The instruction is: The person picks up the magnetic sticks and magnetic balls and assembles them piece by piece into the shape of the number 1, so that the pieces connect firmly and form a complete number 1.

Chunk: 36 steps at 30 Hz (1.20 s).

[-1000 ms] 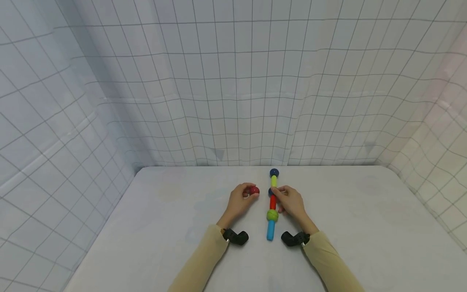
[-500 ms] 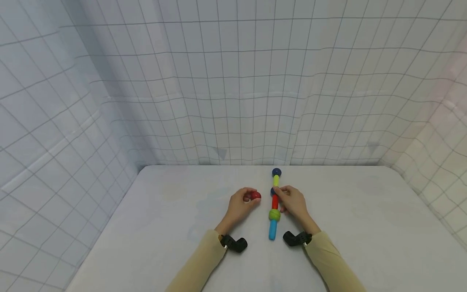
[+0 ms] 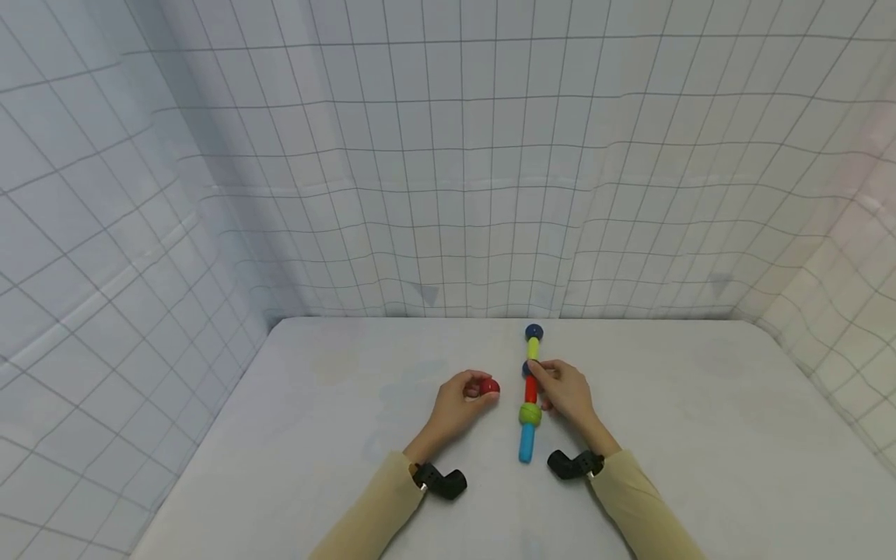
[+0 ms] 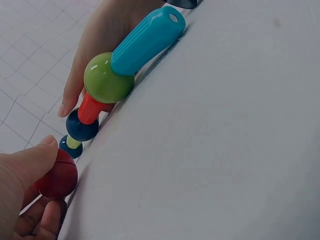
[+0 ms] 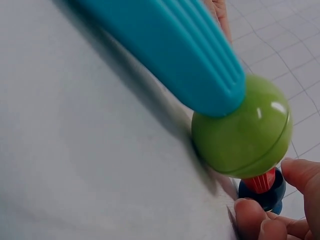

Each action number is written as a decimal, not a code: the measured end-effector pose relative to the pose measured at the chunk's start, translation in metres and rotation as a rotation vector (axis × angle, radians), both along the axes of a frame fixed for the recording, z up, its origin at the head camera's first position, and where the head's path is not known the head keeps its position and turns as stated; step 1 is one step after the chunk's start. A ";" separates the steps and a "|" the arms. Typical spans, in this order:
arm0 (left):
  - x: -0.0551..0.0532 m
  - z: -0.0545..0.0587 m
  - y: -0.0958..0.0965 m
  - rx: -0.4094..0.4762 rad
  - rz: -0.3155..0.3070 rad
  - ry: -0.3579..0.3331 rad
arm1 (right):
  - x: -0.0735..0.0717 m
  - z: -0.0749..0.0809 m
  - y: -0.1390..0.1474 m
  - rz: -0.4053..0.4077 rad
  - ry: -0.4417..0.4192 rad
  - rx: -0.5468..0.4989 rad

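My left hand (image 3: 455,404) pinches a glossy red ball (image 4: 59,175) between thumb and fingers, apart from and left of a straight toy chain. The chain lies lengthwise away from me: a blue ribbed rod (image 3: 526,443), a green ball (image 3: 530,414), a red rod (image 3: 530,389), a dark blue ball (image 5: 275,192), a short yellow-green rod (image 3: 533,348) and another dark blue ball (image 3: 534,333) at the far end. My right hand (image 3: 568,395) grips the chain at the middle dark blue ball, thumb and fingers on either side, partly hiding it.
The pieces lie on a white table (image 3: 336,467). A white, grid-lined curtain (image 3: 448,194) hangs behind the table's far edge and along both sides. A black wrist camera (image 3: 441,481) sits on the left wrist, and another wrist camera (image 3: 574,464) on the right.
My left hand has drawn back toward me with the red ball, lower in the head view. The right hand keeps its hold on the chain, and the view has shifted slightly.
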<state>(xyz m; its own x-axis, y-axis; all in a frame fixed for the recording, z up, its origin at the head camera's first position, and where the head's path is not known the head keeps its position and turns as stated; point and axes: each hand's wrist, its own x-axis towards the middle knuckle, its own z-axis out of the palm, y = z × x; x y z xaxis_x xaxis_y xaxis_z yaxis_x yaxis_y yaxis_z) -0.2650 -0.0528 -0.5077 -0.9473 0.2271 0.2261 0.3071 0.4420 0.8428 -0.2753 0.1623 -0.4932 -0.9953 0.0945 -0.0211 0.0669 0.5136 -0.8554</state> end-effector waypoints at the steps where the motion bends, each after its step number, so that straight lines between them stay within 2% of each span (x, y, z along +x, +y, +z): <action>1: 0.001 0.000 0.000 0.000 0.000 -0.002 | 0.001 0.000 0.000 0.003 0.002 0.001; 9: 0.005 0.002 -0.003 0.002 0.004 -0.025 | 0.008 0.001 0.003 0.025 0.009 -0.009; 18: 0.006 0.001 -0.006 0.010 0.007 -0.035 | 0.022 0.005 0.007 0.059 -0.034 -0.004; 26: 0.009 0.001 -0.007 0.027 0.002 -0.027 | 0.041 0.007 0.008 0.078 -0.082 -0.007; 36: 0.012 0.004 -0.005 0.052 0.011 -0.016 | 0.061 0.009 0.004 0.087 -0.092 0.026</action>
<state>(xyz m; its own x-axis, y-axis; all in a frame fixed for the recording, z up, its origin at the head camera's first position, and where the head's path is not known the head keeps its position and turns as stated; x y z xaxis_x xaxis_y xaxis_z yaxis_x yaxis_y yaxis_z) -0.2528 -0.0580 -0.5041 -0.9533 0.2045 0.2224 0.2888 0.4005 0.8696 -0.2143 0.1666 -0.4839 -0.9937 0.0098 -0.1113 0.0987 0.5431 -0.8339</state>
